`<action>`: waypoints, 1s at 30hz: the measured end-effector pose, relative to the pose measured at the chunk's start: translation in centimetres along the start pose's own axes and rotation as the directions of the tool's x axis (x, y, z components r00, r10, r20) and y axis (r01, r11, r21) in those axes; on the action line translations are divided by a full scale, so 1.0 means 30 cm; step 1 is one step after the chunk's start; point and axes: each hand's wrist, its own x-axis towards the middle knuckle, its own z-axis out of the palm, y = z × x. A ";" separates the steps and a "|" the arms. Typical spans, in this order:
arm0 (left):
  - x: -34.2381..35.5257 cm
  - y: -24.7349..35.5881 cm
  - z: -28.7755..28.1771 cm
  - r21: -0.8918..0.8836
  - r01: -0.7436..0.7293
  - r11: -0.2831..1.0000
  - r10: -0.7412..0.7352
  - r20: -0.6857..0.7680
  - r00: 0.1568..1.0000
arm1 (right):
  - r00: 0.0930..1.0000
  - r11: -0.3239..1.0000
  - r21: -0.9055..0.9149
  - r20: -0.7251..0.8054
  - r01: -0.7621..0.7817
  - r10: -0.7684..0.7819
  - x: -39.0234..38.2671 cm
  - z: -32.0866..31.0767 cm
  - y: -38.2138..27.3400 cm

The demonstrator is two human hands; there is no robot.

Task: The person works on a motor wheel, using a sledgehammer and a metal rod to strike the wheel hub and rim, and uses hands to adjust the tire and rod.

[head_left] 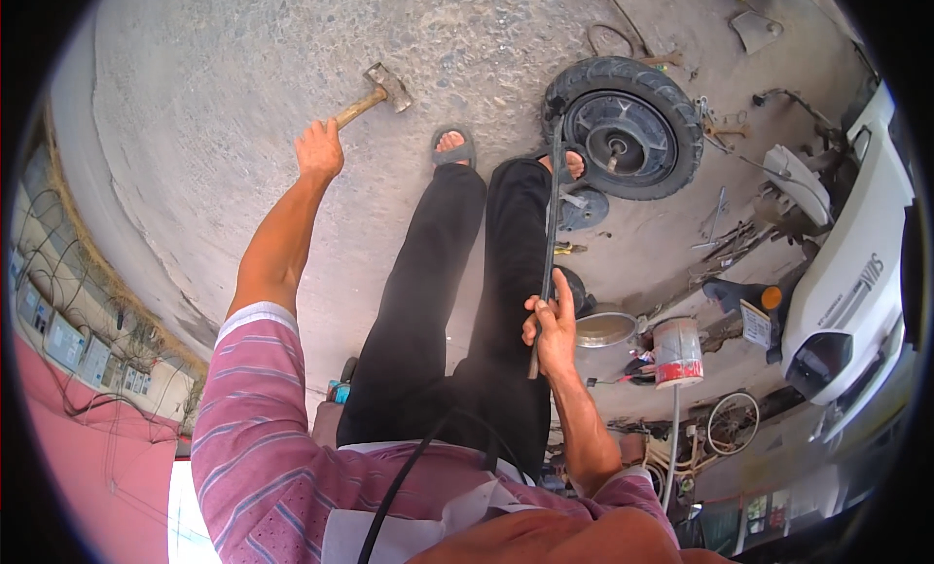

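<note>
Left hand (319,149) gripping worn wooden-handled hammer (371,98), right hand (556,338) clasping long dark bar (553,214), black treaded wheel (637,141)

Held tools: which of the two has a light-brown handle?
The hammer in the left hand: its handle is light brown, while the right hand holds a long bar, dark grey throughout.

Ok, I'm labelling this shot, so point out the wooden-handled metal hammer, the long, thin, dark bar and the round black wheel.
Wooden-handled metal hammer (364,107), head view: middle of the handle.
Long, thin, dark bar (552,228), head view: middle of its shaft.
Round black wheel (635,126), head view: hub disc inside the tyre.
</note>
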 end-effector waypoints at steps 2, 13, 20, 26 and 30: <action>-0.048 0.017 -0.027 -0.039 -0.062 0.997 0.057 -0.116 0.992 | 0.997 0.998 -0.033 -0.071 -0.044 0.042 -0.023 -0.020 0.024; -0.630 1.047 -0.288 -0.665 0.744 0.062 0.466 0.679 0.568 | 0.994 0.988 -0.145 -0.108 -0.047 0.031 -0.073 -0.013 0.031; -0.641 1.194 -0.386 -0.316 0.919 -0.236 0.514 0.762 0.394 | 0.958 0.914 0.309 -0.032 -0.261 0.285 -0.200 0.007 -0.102; -0.521 1.297 -0.402 -0.350 0.918 -0.190 0.378 0.836 0.397 | 0.914 0.633 0.664 0.226 -0.398 0.338 -0.100 -0.045 -0.159; -0.434 1.384 -0.420 -0.366 0.918 -0.154 0.328 0.857 0.396 | 0.904 0.630 0.655 0.229 -0.418 0.361 -0.015 -0.078 -0.272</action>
